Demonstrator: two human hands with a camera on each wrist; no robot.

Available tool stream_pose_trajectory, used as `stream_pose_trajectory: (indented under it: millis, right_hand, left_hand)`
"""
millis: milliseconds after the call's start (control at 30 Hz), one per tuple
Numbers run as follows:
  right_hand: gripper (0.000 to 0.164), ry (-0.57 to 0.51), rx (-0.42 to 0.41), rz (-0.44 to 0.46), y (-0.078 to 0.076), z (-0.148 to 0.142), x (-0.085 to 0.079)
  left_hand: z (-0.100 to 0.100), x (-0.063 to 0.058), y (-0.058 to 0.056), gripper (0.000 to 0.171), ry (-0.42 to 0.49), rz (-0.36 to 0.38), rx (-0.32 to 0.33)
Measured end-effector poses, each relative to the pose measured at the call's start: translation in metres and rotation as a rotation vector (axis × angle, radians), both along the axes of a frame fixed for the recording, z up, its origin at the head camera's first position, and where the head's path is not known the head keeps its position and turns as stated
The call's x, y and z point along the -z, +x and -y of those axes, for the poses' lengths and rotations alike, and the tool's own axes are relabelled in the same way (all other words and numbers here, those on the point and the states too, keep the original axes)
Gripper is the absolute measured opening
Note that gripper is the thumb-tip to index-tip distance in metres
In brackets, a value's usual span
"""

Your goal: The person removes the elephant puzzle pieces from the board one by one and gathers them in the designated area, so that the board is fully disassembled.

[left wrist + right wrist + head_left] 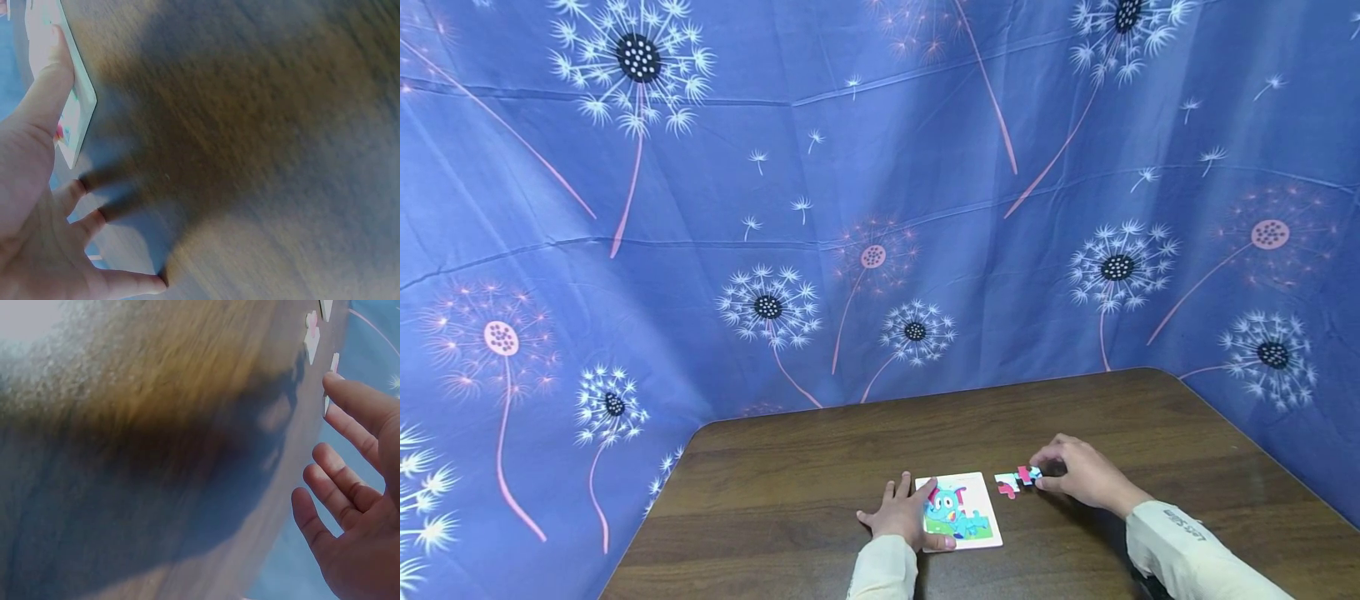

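Observation:
A square jigsaw board (987, 533) with a blue cartoon elephant picture lies on the table, a pale gap showing in its upper right. My left hand (901, 518) is spread over the board's left side, with the thumb resting on the board near its lower edge. To the right of the board lie loose jigsaw pieces, among them a white and red piece (1006, 481). At the right end of these, my right hand (1086, 475) pinches a jigsaw piece (335, 362) between thumb and index finger. Its other fingers are loosely bent in the right wrist view.
The brown wooden table (775, 500) has rounded far corners. Behind it and along its sides hangs a blue cloth (850, 167) printed with dandelions. Both arms come in from the near edge in pale sleeves (1187, 550).

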State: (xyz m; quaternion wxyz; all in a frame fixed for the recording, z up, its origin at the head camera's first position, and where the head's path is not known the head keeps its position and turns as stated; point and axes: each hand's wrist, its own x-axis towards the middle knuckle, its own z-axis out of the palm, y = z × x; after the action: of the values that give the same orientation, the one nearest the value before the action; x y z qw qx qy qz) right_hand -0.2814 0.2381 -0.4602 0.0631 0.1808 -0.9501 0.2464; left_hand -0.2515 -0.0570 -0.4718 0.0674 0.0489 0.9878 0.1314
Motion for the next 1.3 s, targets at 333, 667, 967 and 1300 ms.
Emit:
stream_pose_trajectory:
  millis: [333, 667, 967, 1300]
  right_hand:
    - [0.024, -0.001, -0.01, -0.019, -0.002, -0.006, 0.007]
    - [0.024, 0.015, 0.007, 0.033, -0.004, -0.01, 0.01]
    - [0.023, 0.02, 0.023, 0.047, -0.005, -0.012, 0.013]
    - [0.023, 0.038, 0.02, 0.016, -0.005, -0.012, 0.017]
  left_hand:
    - [0.0, 0.001, 0.0, 0.094, -0.014, -0.006, 0.001]
    - [-0.001, 0.003, -0.001, 0.095, -0.03, -0.008, -0.004]
    - [-0.002, 0.0, -0.001, 0.094, -0.027, 0.003, -0.007]
    - [-0.002, 0.001, 0.0, 0.094, -0.015, -0.016, -0.013]
